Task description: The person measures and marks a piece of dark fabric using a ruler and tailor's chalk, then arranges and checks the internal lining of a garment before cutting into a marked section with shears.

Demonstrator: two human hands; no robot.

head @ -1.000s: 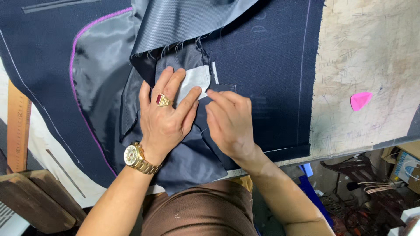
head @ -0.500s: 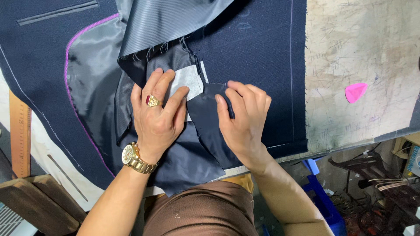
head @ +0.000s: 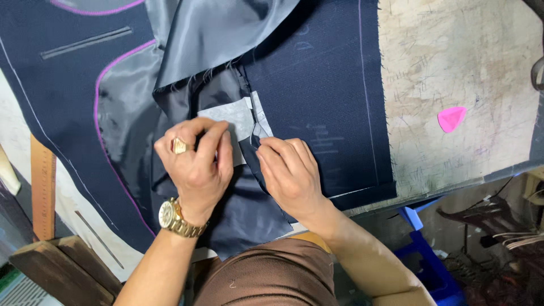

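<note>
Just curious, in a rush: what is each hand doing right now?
Left hand: fingers pressing flat on the white patch.
Right hand: fingertips pinching the navy fabric fold beside it.

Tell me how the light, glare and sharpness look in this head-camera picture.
Head view: even, soft light; a pale sheen runs over the folded grey satin lining; the left hand and right hand are sharp and cast only faint shadows on the navy wool jacket panel; the space below the worn tabletop lies dim.
</note>
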